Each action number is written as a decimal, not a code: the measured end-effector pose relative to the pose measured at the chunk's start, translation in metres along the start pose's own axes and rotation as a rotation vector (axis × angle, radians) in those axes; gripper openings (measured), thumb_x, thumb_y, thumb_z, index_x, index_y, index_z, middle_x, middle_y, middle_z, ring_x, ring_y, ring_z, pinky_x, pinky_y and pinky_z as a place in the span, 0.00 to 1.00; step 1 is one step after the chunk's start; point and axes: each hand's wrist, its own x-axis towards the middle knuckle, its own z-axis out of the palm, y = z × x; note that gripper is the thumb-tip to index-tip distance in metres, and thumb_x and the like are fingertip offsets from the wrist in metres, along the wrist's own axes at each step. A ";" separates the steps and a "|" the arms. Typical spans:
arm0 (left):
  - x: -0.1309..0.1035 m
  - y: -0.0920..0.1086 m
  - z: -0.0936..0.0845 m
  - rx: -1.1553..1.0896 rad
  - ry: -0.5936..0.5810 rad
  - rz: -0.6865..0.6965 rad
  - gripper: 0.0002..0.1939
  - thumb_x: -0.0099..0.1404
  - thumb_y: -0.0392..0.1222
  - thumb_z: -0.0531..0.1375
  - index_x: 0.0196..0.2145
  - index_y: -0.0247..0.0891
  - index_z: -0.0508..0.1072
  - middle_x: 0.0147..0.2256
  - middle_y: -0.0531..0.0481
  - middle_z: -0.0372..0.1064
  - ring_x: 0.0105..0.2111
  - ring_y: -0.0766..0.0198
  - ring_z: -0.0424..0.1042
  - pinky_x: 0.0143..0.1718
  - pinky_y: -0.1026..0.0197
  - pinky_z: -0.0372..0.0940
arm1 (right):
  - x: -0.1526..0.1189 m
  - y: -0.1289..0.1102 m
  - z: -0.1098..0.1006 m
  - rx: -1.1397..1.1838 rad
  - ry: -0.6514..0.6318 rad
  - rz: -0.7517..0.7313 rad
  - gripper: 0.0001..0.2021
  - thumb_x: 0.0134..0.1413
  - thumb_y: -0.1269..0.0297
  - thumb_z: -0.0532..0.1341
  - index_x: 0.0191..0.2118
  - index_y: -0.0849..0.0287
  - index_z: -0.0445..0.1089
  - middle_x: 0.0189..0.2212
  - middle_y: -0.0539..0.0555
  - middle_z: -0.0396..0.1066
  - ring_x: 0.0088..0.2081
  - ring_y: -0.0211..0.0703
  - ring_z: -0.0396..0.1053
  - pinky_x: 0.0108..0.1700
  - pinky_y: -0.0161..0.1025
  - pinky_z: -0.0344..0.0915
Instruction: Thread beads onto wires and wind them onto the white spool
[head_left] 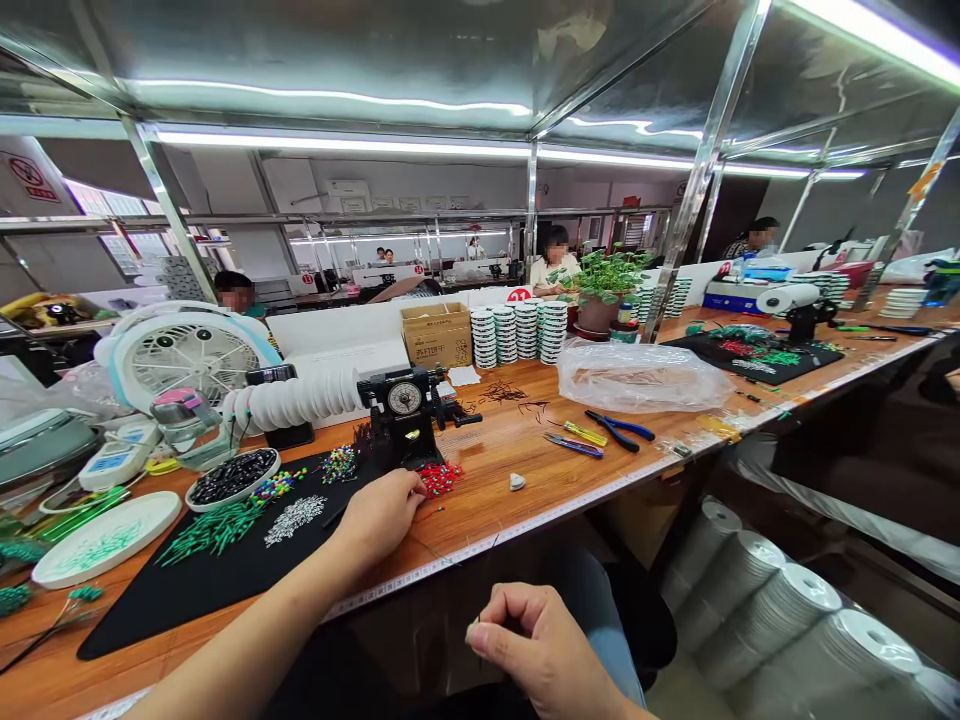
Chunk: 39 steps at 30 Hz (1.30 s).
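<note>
My left hand point(382, 515) rests at the edge of the black mat, its fingertips curled together by a pile of small red beads point(441, 479). What those fingers hold, if anything, is hidden. Lower down, in front of the table edge, my right hand point(536, 640) pinches a thin dark line point(480, 622) between thumb and forefinger. Just beyond my left hand stands a black hand-cranked winder point(409, 440) with a dial. A row of white spools point(300, 402) sits on its shaft. Clear small rings point(295, 520) and green pieces point(217, 532) lie on the mat point(157, 610).
Pliers point(619, 430), a yellow-handled tool point(585, 433) and a clear plastic bag point(641, 378) lie to the right. Stacked spools point(529, 335) and a cardboard box point(436, 338) stand behind. A white fan point(191, 355) is at left. Co-workers sit across the benches.
</note>
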 end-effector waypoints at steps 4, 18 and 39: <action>-0.002 0.000 0.000 -0.056 0.038 -0.045 0.12 0.63 0.43 0.51 0.33 0.40 0.73 0.35 0.47 0.73 0.35 0.57 0.70 0.33 0.60 0.58 | 0.000 0.004 0.000 -0.021 -0.009 -0.015 0.09 0.44 0.63 0.62 0.22 0.63 0.66 0.19 0.49 0.63 0.24 0.35 0.58 0.28 0.33 0.54; -0.014 0.015 -0.002 -0.412 0.197 0.013 0.08 0.61 0.39 0.54 0.28 0.39 0.71 0.34 0.48 0.67 0.35 0.60 0.67 0.39 0.60 0.58 | 0.001 0.002 0.001 -0.021 0.001 -0.038 0.09 0.45 0.64 0.62 0.21 0.62 0.65 0.18 0.48 0.62 0.23 0.34 0.58 0.26 0.32 0.53; -0.121 0.028 -0.022 -1.922 -0.300 -0.448 0.10 0.55 0.37 0.65 0.25 0.34 0.66 0.21 0.54 0.64 0.18 0.75 0.60 0.19 0.72 0.54 | 0.024 -0.031 0.048 0.149 -0.124 -0.121 0.12 0.46 0.59 0.64 0.24 0.63 0.68 0.22 0.52 0.70 0.25 0.37 0.64 0.31 0.35 0.59</action>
